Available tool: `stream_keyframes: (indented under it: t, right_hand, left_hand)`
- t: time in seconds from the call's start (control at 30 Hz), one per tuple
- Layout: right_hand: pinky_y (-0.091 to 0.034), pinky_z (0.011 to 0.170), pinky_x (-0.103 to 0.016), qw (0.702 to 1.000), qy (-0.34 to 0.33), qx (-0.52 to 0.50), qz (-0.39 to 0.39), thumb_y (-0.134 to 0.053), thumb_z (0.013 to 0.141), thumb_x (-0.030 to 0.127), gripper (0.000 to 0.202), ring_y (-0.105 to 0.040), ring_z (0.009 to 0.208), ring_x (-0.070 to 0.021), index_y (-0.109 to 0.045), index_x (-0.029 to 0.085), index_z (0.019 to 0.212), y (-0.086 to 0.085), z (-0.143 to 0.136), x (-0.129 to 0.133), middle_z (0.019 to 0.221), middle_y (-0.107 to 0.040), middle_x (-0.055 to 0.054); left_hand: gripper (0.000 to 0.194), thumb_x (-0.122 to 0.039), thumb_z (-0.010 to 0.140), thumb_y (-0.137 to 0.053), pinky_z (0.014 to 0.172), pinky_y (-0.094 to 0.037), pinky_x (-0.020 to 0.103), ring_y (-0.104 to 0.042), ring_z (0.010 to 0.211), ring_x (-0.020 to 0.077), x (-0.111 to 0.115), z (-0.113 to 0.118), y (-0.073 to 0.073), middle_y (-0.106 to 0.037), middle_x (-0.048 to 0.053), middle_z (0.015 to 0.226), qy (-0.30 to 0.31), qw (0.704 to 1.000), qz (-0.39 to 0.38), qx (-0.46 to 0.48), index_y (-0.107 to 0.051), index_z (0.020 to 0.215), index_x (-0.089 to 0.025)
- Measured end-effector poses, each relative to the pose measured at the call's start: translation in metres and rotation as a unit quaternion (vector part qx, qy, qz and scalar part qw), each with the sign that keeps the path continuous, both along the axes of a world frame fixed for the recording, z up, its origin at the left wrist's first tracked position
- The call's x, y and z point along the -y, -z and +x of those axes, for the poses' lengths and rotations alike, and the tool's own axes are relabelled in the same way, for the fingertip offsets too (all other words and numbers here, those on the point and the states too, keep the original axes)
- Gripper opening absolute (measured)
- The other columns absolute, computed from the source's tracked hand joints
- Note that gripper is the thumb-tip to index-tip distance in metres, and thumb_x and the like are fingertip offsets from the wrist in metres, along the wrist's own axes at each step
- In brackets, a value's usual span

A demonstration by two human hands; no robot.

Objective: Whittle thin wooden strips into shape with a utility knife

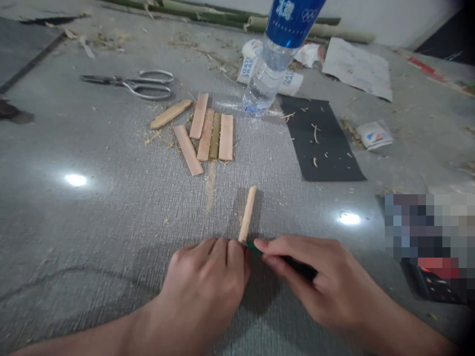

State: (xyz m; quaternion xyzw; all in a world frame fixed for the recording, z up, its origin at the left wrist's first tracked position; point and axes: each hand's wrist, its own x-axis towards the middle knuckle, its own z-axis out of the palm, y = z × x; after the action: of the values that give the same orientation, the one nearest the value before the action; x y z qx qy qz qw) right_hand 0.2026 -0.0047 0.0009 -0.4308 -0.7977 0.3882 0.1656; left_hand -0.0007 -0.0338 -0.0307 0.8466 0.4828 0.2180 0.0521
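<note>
My left hand (210, 282) is closed round the near end of a narrow pale wooden strip (248, 212), whose far end points away from me. My right hand (319, 277) grips a tool with a green and black handle (300, 267). The tool's front end meets the strip beside my left knuckles; its tip is too small to make out. Beyond the strip lie several flat wooden pieces (226, 137), some side by side and some at an angle, with fine shavings around them.
Metal scissors (148, 85) lie at the back left. A water bottle (269, 64) stands behind the wooden pieces, near a dark sheet (322, 141) with shavings. Farther back are white paper (358, 69) and green bamboo poles (208, 16). A phone-like device (432, 284) is at right.
</note>
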Motion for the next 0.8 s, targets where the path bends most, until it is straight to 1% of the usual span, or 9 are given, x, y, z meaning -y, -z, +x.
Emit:
stream_keyframes:
  t: [0.13, 0.2, 0.23, 0.37, 0.47, 0.5, 0.57, 0.7, 0.8]
  right_hand:
    - [-0.049, 0.065, -0.018, 0.999, -0.002, 0.018, 0.031, -0.055, 0.097, 0.018, 0.015, -0.065, 0.071, -0.0074, -0.067, 0.023, 0.103, 0.004, -0.003, 0.001, 0.083, -0.071, 0.003]
    - [-0.047, 0.059, -0.021, 0.996, -0.011, 0.053, 0.075, -0.052, 0.098, 0.019, 0.016, -0.065, 0.067, -0.0088, -0.067, 0.022, 0.104, 0.007, -0.002, 0.005, 0.081, -0.07, 0.002]
    - [-0.045, 0.056, -0.022, 0.991, -0.017, 0.076, 0.112, -0.051, 0.099, 0.019, 0.017, -0.064, 0.065, -0.0094, -0.066, 0.022, 0.106, 0.008, -0.001, 0.007, 0.08, -0.069, 0.002]
    - [-0.038, 0.048, -0.029, 0.942, -0.069, 0.182, 0.274, -0.047, 0.098, 0.013, 0.031, -0.059, 0.055, -0.0118, -0.059, 0.02, 0.125, 0.009, 0.005, 0.015, 0.077, -0.067, 0.002]
    - [-0.036, 0.045, -0.031, 0.911, -0.089, 0.226, 0.334, -0.042, 0.098, 0.013, 0.036, -0.056, 0.05, -0.0124, -0.056, 0.017, 0.131, 0.009, 0.006, 0.014, 0.078, -0.066, 0.0]
    - [-0.036, 0.045, -0.031, 0.908, -0.081, 0.232, 0.34, -0.042, 0.099, 0.014, 0.035, -0.056, 0.049, -0.0123, -0.056, 0.017, 0.131, 0.009, 0.006, 0.013, 0.079, -0.066, 0.0]
    - [-0.036, 0.046, -0.03, 0.914, -0.052, 0.233, 0.328, -0.045, 0.1, 0.018, 0.03, -0.058, 0.05, -0.012, -0.059, 0.019, 0.126, 0.01, 0.005, 0.01, 0.078, -0.066, 0.001]
    - [-0.041, 0.05, -0.026, 0.958, -0.002, 0.161, 0.237, -0.053, 0.1, 0.024, 0.015, -0.067, 0.063, -0.0111, -0.063, 0.026, 0.111, 0.008, 0.004, 0.007, 0.076, -0.067, 0.005]
    - [-0.048, 0.058, -0.023, 0.976, -0.013, 0.101, 0.191, -0.053, 0.099, 0.021, 0.017, -0.07, 0.071, -0.0101, -0.061, 0.026, 0.114, 0.003, 0.004, 0.006, 0.088, -0.073, 0.003]
  left_hand:
    - [0.026, -0.011, 0.089, -0.054, 0.037, -0.029, 0.033, -0.05, 0.042, 0.0156, 0.001, 0.0, 0.0, -0.05, -0.004, 0.054, 0.001, 1.0, -0.005, 0.003, -0.047, 0.066, -0.022]
    - [0.024, -0.007, 0.085, -0.055, 0.037, -0.029, 0.032, -0.051, 0.043, 0.0157, 0.002, -0.001, -0.001, -0.051, -0.004, 0.056, 0.0, 1.0, -0.012, -0.006, -0.048, 0.068, -0.022]
    - [0.023, -0.005, 0.082, -0.054, 0.038, -0.029, 0.031, -0.051, 0.043, 0.0158, 0.002, -0.002, -0.001, -0.052, -0.004, 0.056, 0.0, 1.0, -0.018, -0.011, -0.048, 0.068, -0.022]
    - [0.024, 0.002, 0.068, -0.052, 0.038, -0.031, 0.03, -0.052, 0.045, 0.0167, 0.004, -0.003, -0.003, -0.054, -0.003, 0.058, 0.012, 0.999, -0.039, -0.014, -0.048, 0.071, -0.021]
    - [0.025, 0.003, 0.068, -0.052, 0.038, -0.03, 0.031, -0.052, 0.046, 0.0173, 0.005, -0.004, -0.001, -0.054, -0.003, 0.06, 0.012, 0.999, -0.038, -0.018, -0.049, 0.073, -0.021]
    - [0.024, 0.002, 0.071, -0.053, 0.038, -0.03, 0.031, -0.052, 0.046, 0.0172, 0.005, -0.003, 0.0, -0.054, -0.003, 0.059, 0.009, 0.999, -0.032, -0.018, -0.048, 0.072, -0.022]
    - [0.023, -0.001, 0.076, -0.055, 0.038, -0.029, 0.031, -0.051, 0.045, 0.0166, 0.005, -0.003, 0.002, -0.053, -0.004, 0.058, 0.0, 1.0, -0.012, -0.016, -0.047, 0.071, -0.022]
    - [0.022, -0.006, 0.08, -0.058, 0.038, -0.025, 0.031, -0.05, 0.044, 0.0156, 0.004, -0.002, 0.005, -0.052, -0.005, 0.057, -0.007, 1.0, -0.001, -0.016, -0.047, 0.071, -0.022]
    - [0.021, -0.006, 0.079, -0.06, 0.039, -0.026, 0.031, -0.051, 0.045, 0.0155, 0.003, -0.001, 0.005, -0.053, -0.005, 0.059, -0.006, 1.0, -0.009, -0.017, -0.048, 0.073, -0.022]
